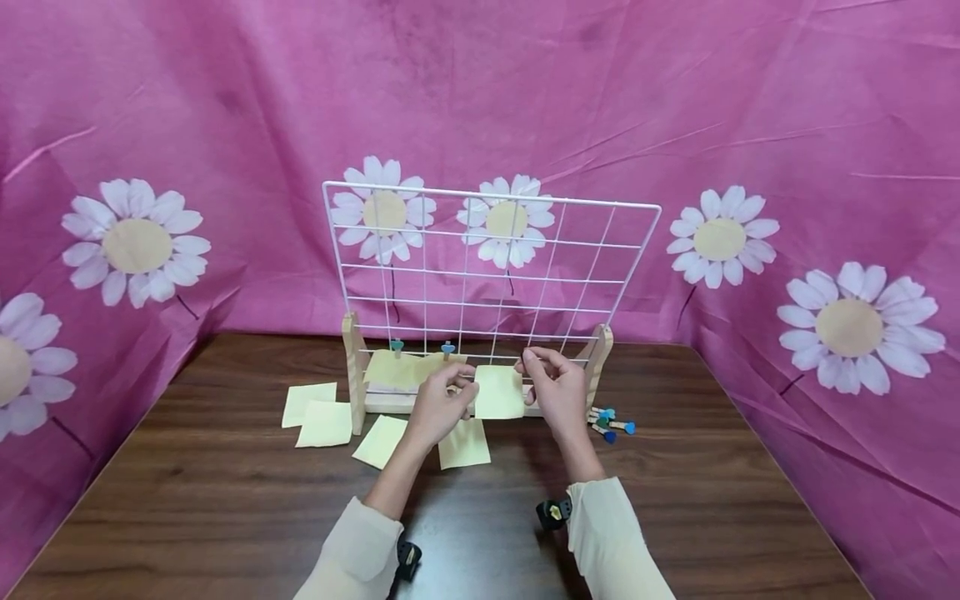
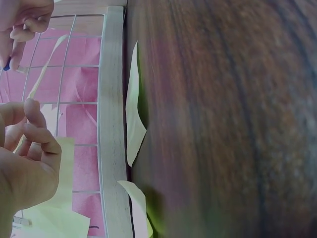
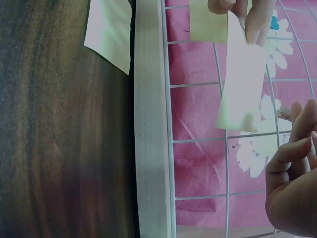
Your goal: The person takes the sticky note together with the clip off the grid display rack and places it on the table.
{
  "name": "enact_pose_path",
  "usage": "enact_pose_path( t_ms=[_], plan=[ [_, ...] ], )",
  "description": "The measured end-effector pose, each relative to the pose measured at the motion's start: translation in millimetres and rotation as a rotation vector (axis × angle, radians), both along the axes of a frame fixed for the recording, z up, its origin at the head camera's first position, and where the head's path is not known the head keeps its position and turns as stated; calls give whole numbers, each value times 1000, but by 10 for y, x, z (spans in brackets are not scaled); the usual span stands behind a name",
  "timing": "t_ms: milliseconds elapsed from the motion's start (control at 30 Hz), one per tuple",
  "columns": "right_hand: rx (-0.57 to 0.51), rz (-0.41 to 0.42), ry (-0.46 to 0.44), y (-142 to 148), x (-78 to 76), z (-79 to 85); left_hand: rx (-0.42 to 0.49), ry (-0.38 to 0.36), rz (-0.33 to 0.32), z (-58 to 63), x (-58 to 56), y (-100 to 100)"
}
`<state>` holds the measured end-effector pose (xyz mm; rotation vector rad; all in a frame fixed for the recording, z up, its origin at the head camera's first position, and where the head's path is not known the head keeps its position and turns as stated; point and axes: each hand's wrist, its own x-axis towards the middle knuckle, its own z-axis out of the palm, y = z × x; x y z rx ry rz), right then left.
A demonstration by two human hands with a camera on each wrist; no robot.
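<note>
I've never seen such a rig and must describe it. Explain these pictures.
There is no machine: these are a person's bare left hand and right hand. The large picture comes from a camera on the head; the two sideways ones from one on each wrist. On the dark brown wooden table stands a white wire grid in a pale wooden stand. Two small clips with teal and blue tops hold yellow paper on it. Loose square yellow paper notes lie to the left and front; blue- and green-topped clips lie at the right. The left hand has another square yellow note in its grip; the right hand pinches a small wooden clip.
</note>
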<state>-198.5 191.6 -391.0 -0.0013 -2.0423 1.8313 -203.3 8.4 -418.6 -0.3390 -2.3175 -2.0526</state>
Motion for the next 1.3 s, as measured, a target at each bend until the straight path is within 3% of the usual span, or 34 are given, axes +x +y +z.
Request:
enact_pose_path(
  t_ms=[467,933,1300],
  plan=[
    [0,-27,-26,87,61,-31,-35,12,-26,14,17,-59],
    [11,-106,-26,317,135,-93,-117,1,-67,1,46,-121],
    [-2,-116,-66,447,197,-82,-140,-30,-103,-32,35,-179]
  ],
)
